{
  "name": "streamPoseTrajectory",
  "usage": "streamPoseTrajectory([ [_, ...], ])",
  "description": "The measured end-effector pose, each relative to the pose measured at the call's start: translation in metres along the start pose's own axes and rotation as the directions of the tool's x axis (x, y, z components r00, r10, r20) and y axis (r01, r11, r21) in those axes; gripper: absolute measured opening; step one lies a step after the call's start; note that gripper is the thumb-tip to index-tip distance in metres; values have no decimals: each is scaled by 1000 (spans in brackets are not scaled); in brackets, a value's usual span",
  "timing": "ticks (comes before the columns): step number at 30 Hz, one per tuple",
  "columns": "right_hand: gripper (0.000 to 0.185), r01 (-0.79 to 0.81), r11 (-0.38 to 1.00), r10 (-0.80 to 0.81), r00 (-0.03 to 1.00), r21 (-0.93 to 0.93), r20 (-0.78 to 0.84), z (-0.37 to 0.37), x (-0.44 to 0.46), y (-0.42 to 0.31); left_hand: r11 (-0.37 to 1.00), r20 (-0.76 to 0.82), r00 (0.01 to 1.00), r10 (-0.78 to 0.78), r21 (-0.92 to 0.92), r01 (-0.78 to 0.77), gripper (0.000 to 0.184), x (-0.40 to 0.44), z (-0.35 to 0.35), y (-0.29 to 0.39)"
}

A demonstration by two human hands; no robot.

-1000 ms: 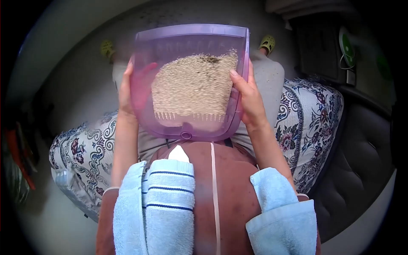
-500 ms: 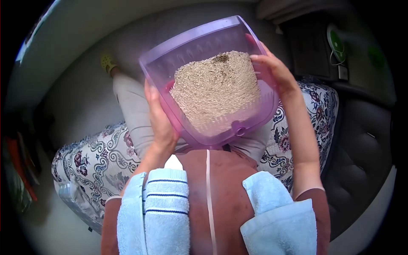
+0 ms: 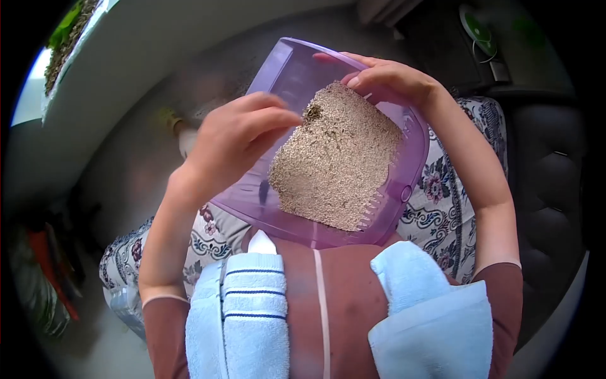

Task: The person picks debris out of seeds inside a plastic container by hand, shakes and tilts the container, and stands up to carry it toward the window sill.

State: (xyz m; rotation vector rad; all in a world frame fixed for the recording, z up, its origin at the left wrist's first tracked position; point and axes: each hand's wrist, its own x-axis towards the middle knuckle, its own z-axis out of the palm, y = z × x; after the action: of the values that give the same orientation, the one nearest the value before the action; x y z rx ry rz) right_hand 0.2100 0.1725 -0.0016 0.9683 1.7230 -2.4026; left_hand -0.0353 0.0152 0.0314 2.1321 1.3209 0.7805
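Observation:
A translucent purple tray is tilted over my lap, with a heap of pale grain in it. Dark bits lie together near the heap's upper left edge, and more are scattered over the grain. My right hand grips the tray's upper right side, thumb inside the rim. Above the tray's left part hovers my left hand, its thumb and fingers pinched together beside the dark bits. Whatever it may hold is too small to make out.
A patterned cover lies on the seat beneath me. Blue towels hang over my chest. At the right is a dark padded surface; a green and white round object stands at the upper right. Plants show at the upper left.
My left hand has let go of the tray's left side and moved over the grain in a pinch. The tray has turned clockwise, with my right hand still on it.

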Motion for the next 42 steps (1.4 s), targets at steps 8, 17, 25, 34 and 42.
streamPoseTrajectory([
  [8, 66, -77, 997, 75, 990, 14, 121, 31, 2, -25, 985, 164, 974, 155, 50, -165, 16, 12, 31, 12],
  [17, 64, -79, 995, 85, 991, -53, 104, 42, 0, -29, 961, 236, 952, 196, 146, -235, 15, 7, 39, 16],
  [25, 63, -34, 999, 36, 993, -15, 116, 40, -8, -27, 972, 167, 982, 91, 202, -124, 10, -11, 24, 24],
  [34, 61, -23, 999, 20, 995, 27, 102, 42, -14, -30, 979, 85, 996, 18, 202, -35, 11, -24, 25, 42],
  [42, 61, -13, 1000, 10, 993, 25, 119, 45, -19, -29, 984, 10, 997, 76, 163, -77, 13, -31, 30, 41],
])
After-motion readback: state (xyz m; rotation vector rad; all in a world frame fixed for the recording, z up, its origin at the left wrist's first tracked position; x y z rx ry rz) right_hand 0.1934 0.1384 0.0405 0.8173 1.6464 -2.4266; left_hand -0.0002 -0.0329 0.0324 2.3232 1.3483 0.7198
